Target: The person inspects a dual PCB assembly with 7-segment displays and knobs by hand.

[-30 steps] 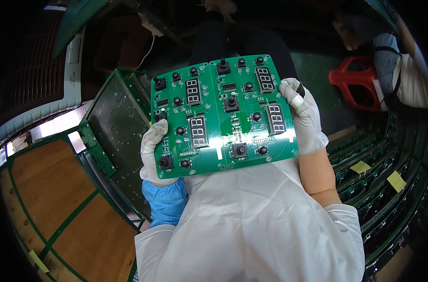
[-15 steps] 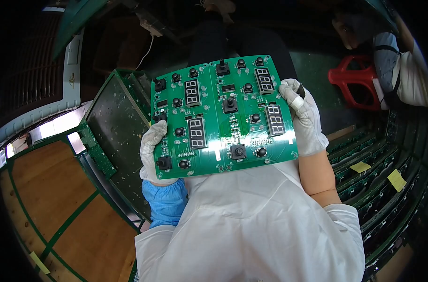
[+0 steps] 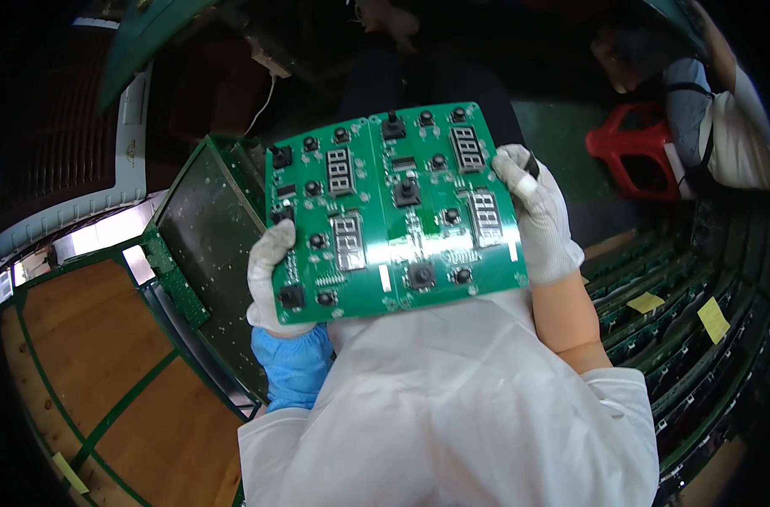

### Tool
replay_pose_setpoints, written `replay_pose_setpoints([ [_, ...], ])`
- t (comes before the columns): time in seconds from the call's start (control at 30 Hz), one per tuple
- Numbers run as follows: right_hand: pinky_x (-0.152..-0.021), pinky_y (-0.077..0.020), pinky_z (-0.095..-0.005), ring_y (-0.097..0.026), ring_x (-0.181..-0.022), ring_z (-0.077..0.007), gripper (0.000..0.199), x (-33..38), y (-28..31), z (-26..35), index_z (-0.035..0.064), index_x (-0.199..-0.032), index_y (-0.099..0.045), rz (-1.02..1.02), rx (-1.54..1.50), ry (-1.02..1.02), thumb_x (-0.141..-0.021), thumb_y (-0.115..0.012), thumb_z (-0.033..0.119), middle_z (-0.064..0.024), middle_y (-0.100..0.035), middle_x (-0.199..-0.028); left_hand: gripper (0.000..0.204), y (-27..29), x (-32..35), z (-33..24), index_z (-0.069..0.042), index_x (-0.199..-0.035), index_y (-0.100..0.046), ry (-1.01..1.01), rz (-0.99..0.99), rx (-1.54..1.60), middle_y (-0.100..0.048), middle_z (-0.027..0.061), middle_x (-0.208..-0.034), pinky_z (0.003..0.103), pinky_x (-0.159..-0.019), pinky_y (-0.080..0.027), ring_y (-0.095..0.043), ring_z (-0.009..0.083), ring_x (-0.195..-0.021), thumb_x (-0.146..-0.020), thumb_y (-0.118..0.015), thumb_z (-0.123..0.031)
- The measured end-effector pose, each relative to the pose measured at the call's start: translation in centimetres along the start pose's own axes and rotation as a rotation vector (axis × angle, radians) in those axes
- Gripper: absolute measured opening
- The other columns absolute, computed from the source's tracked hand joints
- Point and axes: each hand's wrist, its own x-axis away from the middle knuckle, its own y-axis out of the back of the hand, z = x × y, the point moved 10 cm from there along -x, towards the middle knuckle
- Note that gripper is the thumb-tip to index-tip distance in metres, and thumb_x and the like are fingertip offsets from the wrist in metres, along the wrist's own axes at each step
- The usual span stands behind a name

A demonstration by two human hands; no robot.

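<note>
A: What's on my feed, left to right?

B: Landmark is the green circuit board (image 3: 393, 211). Far left of it, below: wooden floor panels (image 3: 106, 363) with green strips. Just left of the board, partly behind it: a dark tray with a green frame (image 3: 203, 245), tilted.

A: Hands?

B: Left hand (image 3: 273, 275), white glove, fingers curled shut round the board's left edge, thumb on the face by a black component. Blue cuff (image 3: 293, 365) under it, below the board's lower left corner.

A: The board itself?

B: Held up in mid-view, face to camera, slightly tilted, above the white smock (image 3: 452, 406). Two panels side by side, numeric displays and black push buttons on each.

A: Right side?

B: Right hand (image 3: 537, 220), white glove, clamped on the board's right edge, fingers wrapped behind so I can't see the tips. Bare forearm below it.

A: Beyond that?

B: Right of the board: red plastic stool (image 3: 630, 152), another person's sleeve (image 3: 752, 135) upper right. Lower right: racks of green boards (image 3: 706, 313) with yellow tags.
</note>
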Motion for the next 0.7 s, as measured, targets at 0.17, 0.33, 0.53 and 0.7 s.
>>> replay_pose_setpoints([
  [0.17, -0.055, -0.0355, -0.0154, -0.043, -0.059, -0.0033, 0.016, -0.1, -1.1, 1.0, 0.0047, -0.081, -0.052, 0.053, -0.001, 0.039, -0.081, -0.057, 0.02, 0.0022, -0.049, -0.068, 0.017, 0.9, -0.2, -0.4, -0.003, -0.086, -0.057, 0.025, -0.071, 0.044, -0.059, 0.0054, -0.085, 0.031, -0.079, -0.048, -0.057, 0.0161, -0.081, -0.07, -0.05, -0.006],
  [0.33, -0.057, -0.0353, -0.016, -0.042, -0.06, -0.0032, 0.016, -0.1, -1.8, 1.8, 0.0044, -0.082, -0.052, 0.085, -0.037, 0.034, -0.08, -0.058, 0.019, 0.0024, -0.049, -0.069, 0.017, 0.3, -0.2, -1.6, -0.003, -0.085, -0.057, -0.096, -0.038, 0.009, -0.059, 0.0057, -0.085, 0.032, -0.08, -0.048, -0.057, 0.0178, -0.081, -0.07, -0.05, -0.006],
  [0.53, -0.065, -0.0367, -0.018, -0.044, -0.071, -0.0055, 0.016, -0.3, -1.3, 1.4, 0.0047, -0.086, -0.053, 0.019, -0.103, 0.015, -0.079, -0.059, 0.018, 0.001, -0.05, -0.079, 0.022, 0.8, -0.2, -0.4, 0.0, -0.09, -0.058, -0.003, -0.019, 0.089, -0.06, 0.0069, -0.09, 0.032, -0.08, -0.049, -0.058, 0.0178, -0.084, -0.07, -0.049, -0.002],
  [0.7, -0.068, -0.0422, -0.0198, -0.051, -0.072, -0.0072, 0.018, -1.1, 0.8, 0.6, 0.0052, -0.09, -0.055, -0.077, -0.182, 0.024, -0.077, -0.061, 0.016, 0.0002, -0.053, -0.079, 0.03, -4.0, 0.1, 0.5, -0.001, -0.105, -0.053, 0.076, 0.249, 0.135, -0.058, 0.0088, -0.101, 0.034, -0.086, -0.047, -0.056, 0.0194, -0.095, -0.075, -0.054, -0.005],
])
